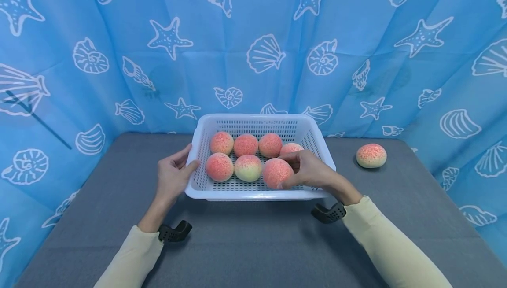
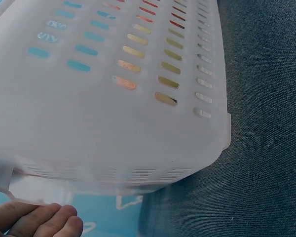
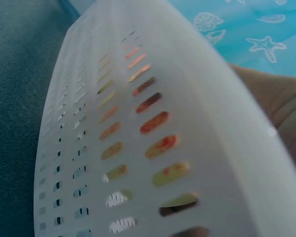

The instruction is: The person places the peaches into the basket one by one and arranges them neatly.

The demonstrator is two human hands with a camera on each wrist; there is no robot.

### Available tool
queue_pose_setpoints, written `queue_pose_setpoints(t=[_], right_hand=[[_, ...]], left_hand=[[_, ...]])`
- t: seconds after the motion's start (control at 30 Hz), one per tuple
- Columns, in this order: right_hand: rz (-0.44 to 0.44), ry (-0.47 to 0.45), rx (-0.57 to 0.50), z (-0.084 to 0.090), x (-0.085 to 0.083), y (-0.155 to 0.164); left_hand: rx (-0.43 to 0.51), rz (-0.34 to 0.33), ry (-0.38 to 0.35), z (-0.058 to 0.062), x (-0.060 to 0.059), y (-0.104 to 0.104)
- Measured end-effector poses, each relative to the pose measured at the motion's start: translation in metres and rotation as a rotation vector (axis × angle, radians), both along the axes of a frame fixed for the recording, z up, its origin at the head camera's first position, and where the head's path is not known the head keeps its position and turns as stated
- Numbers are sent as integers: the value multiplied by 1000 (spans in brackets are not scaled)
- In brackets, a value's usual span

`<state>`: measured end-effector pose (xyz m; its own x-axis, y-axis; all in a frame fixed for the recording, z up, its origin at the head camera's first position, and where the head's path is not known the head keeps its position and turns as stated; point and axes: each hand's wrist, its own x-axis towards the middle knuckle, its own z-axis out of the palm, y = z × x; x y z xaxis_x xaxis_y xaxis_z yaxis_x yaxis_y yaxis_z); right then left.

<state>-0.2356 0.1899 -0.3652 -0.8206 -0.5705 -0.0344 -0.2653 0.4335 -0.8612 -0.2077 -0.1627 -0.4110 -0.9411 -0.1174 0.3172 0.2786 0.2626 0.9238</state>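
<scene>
A white plastic basket [image 1: 253,194] with slotted walls stands on the table, holding several peaches in two rows. My left hand [image 1: 173,174] grips the basket's left rim, thumb over the top and fingers outside; its fingertips [image 2: 56,219] show below the rim in the left wrist view. With my right hand [image 1: 310,171] I hold a pink peach [image 1: 277,173] at the front row's right end, inside the basket. Beside it lie a paler peach [image 1: 248,168] and, partly behind the hand, another peach [image 1: 291,148]. The right wrist view mostly shows the basket's slotted side [image 3: 177,98], hiding my fingers.
A lone peach [image 1: 371,155] lies on the grey tablecloth [image 1: 253,239] to the right of the basket. Close behind the basket hangs a blue curtain [image 1: 237,50] with white shells and starfish. Black wrist devices [image 1: 174,231] sit on both wrists.
</scene>
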Motion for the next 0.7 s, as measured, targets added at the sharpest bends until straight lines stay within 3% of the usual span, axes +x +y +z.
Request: queue_pose_setpoints(t=[0.1,0.37,0.7], right_hand=[[27,-13,53,-2,-2,-2],[-3,-123,149,-4,-4,-9],[31,-73,258,-6,-6,-13]], left_hand=[[-7,6,-6,0,0,0],[-9,4,-11,1,0,0],[-8,6,-9,0,0,0]])
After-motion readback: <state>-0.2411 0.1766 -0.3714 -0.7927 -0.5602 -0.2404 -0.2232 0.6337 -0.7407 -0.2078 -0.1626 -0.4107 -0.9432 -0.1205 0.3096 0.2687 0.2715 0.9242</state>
